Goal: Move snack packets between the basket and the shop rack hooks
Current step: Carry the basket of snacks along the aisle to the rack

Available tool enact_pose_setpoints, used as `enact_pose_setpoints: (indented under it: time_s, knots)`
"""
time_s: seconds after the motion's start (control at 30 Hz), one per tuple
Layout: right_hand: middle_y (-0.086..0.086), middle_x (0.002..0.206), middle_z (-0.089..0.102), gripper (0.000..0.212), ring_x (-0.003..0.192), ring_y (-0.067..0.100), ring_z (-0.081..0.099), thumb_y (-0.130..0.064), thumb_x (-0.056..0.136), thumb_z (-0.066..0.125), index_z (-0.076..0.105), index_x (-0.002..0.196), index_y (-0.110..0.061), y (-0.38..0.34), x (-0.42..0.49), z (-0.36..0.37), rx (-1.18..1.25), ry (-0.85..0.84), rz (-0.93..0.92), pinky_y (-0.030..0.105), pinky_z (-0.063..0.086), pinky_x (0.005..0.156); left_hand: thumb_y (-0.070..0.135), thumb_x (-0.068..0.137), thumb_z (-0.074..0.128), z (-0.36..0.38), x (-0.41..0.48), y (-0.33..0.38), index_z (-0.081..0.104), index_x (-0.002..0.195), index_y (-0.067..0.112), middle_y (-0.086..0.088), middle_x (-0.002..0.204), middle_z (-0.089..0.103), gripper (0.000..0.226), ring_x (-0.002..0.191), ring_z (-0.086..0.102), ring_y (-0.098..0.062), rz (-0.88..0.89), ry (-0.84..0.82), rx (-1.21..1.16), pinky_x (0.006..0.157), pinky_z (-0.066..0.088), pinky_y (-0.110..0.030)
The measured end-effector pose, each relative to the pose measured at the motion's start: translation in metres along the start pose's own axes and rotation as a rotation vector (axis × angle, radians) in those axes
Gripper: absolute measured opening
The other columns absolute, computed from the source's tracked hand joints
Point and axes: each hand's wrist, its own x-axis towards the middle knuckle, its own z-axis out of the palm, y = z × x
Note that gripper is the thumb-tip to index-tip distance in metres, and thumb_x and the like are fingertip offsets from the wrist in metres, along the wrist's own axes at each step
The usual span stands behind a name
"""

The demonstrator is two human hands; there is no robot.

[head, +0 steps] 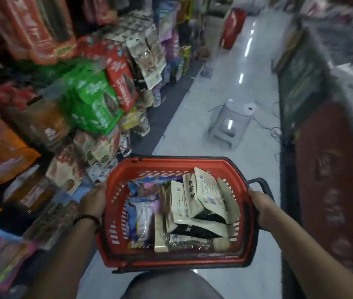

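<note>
- It was a shop aisle.
- Crowded rows of snack packets (94,104) hung along the left side.
- A red shopping basket (171,167) held more packets above a glossy floor (261,61).

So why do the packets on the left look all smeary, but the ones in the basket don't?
Head view: the rack packets are smeared by motion blur, the basket between the left hand and right hand looks sharper, and light glare streaks the floor.

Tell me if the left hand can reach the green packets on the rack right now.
Probably not yet: the left hand grips the basket, though nothing blocks the way up to the green packets.
</note>
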Motion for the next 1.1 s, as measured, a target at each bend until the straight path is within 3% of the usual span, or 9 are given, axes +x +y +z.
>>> enact_pose_setpoints:
  time_s: [0.1, 0.2, 0.3, 0.47, 0.53, 0.6, 0.7, 0.93, 1.1]
  knots:
    - [0.021, 0.104, 0.079, 0.048, 0.097, 0.036, 0.076, -0.047, 0.107, 0.051, 0.073, 0.115, -0.005, -0.045, 0.028, -0.021, 0.069, 0.099, -0.005, 0.056, 0.06, 0.097, 0.064, 0.093, 0.049, 0.052, 0.048, 0.072, 0.076, 0.104, 0.007, -0.022, 0.113, 0.074, 0.064, 0.104, 0.068, -0.042, 0.034, -0.071, 0.014, 0.093, 0.055, -0.053]
    - [0.02, 0.112, 0.077, 0.05, 0.101, 0.037, 0.075, -0.048, 0.104, 0.056, 0.071, 0.123, -0.004, -0.087, 0.064, -0.04, 0.117, 0.185, -0.009, 0.059, 0.058, 0.101, 0.063, 0.097, 0.051, 0.101, 0.082, 0.146, 0.068, 0.076, 0.008, -0.022, 0.09, 0.071, 0.061, 0.089, 0.069, -0.045, 0.081, -0.12, 0.032, 0.08, 0.054, -0.051]
    - [0.02, 0.118, 0.075, 0.058, 0.102, 0.038, 0.074, -0.054, 0.101, 0.057, 0.07, 0.126, -0.004, -0.122, 0.097, -0.054, 0.134, 0.223, 0.013, 0.059, 0.058, 0.101, 0.06, 0.105, 0.046, 0.144, 0.111, 0.209, 0.058, 0.066, 0.012, -0.02, 0.078, 0.061, 0.063, 0.073, 0.061, -0.037, 0.113, -0.181, 0.108, 0.07, 0.045, -0.043]
    - [0.017, 0.121, 0.072, 0.058, 0.107, 0.04, 0.072, -0.06, 0.099, 0.057, 0.07, 0.116, -0.006, -0.191, 0.179, -0.071, 0.155, 0.235, 0.006, 0.057, 0.057, 0.103, 0.057, 0.105, 0.044, 0.232, 0.17, 0.296, 0.072, 0.095, 0.01, -0.02, 0.112, 0.069, 0.055, 0.105, 0.064, -0.04, 0.165, -0.17, 0.226, 0.094, 0.051, -0.047]
    - [0.015, 0.114, 0.076, 0.068, 0.1, 0.037, 0.074, -0.065, 0.094, 0.059, 0.072, 0.119, -0.003, -0.216, 0.227, -0.079, 0.167, 0.223, 0.023, 0.057, 0.058, 0.1, 0.056, 0.105, 0.046, 0.27, 0.187, 0.326, 0.071, 0.095, 0.008, -0.023, 0.117, 0.069, 0.055, 0.11, 0.063, -0.043, 0.187, -0.155, 0.22, 0.099, 0.05, -0.049]
    - [0.016, 0.109, 0.077, 0.059, 0.098, 0.035, 0.075, -0.059, 0.1, 0.058, 0.074, 0.115, -0.004, -0.25, 0.259, -0.082, 0.182, 0.201, 0.022, 0.055, 0.059, 0.1, 0.054, 0.104, 0.047, 0.297, 0.202, 0.35, 0.072, 0.104, 0.004, -0.023, 0.119, 0.068, 0.057, 0.115, 0.062, -0.044, 0.183, -0.131, 0.207, 0.102, 0.05, -0.051]
    - [0.015, 0.108, 0.076, 0.055, 0.098, 0.034, 0.074, -0.056, 0.103, 0.055, 0.073, 0.113, -0.004, -0.322, 0.287, -0.079, 0.155, 0.177, 0.004, 0.053, 0.059, 0.101, 0.065, 0.094, 0.049, 0.33, 0.228, 0.394, 0.075, 0.116, 0.005, -0.024, 0.128, 0.07, 0.069, 0.117, 0.065, -0.044, 0.137, -0.069, 0.162, 0.104, 0.052, -0.054]
    - [0.015, 0.107, 0.076, 0.056, 0.098, 0.035, 0.074, -0.056, 0.102, 0.056, 0.073, 0.113, -0.003, -0.48, 0.399, -0.074, 0.085, 0.16, -0.043, 0.055, 0.059, 0.1, 0.054, 0.107, 0.044, 0.406, 0.304, 0.498, 0.072, 0.124, 0.001, -0.026, 0.138, 0.064, 0.063, 0.127, 0.061, -0.043, 0.152, -0.018, 0.233, 0.106, 0.046, -0.047]
    - [0.016, 0.095, 0.076, 0.044, 0.092, 0.036, 0.074, -0.046, 0.105, 0.059, 0.073, 0.098, -0.005, -0.595, 0.466, -0.034, 0.066, 0.145, -0.057, 0.057, 0.059, 0.099, 0.061, 0.101, 0.036, 0.459, 0.399, 0.561, 0.072, 0.118, 0.004, -0.027, 0.137, 0.064, 0.069, 0.122, 0.061, -0.043, 0.082, -0.032, 0.213, 0.098, 0.046, -0.044]
